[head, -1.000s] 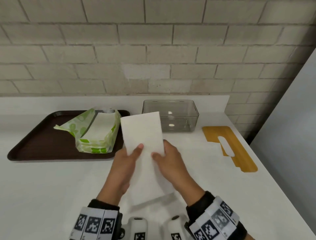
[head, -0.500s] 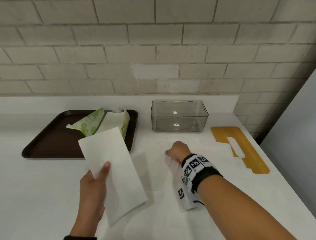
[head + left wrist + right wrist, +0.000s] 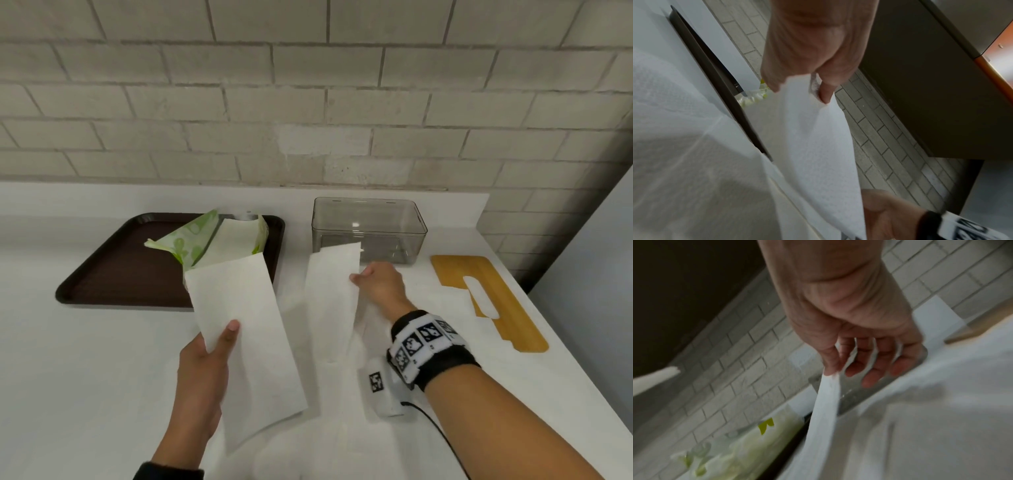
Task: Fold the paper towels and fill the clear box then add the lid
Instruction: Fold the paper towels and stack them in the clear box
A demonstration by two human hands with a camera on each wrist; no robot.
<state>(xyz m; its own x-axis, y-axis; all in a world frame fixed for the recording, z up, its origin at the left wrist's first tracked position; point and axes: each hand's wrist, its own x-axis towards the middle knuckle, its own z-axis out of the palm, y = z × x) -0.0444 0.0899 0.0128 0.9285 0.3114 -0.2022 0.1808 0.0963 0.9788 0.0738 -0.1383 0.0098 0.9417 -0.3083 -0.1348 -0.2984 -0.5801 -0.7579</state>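
Behind our white surface [image 3: 85, 359] runs a pale brick wall [image 3: 308, 102]. From the head view we see our left hand [image 3: 202, 380] holding a folded paper towel [image 3: 239, 329] above the surface, thumb on top, while our right hand [image 3: 378, 284] pinches the edge of a second paper towel [image 3: 330, 291], lifting it just in front of the clear box [image 3: 368, 229]. The box stands open near the wall, and the yellow lid [image 3: 493, 301] lies flat to its right. Only the wrist views show the grip closely: the left thumb and fingers [image 3: 826, 92] clamp the sheet's corner, and the right thumb and forefinger nip the thin edge with the other fingers [image 3: 871, 369] loosely curled. On the brown tray [image 3: 113, 270] sits the green towel packet [image 3: 191, 240].
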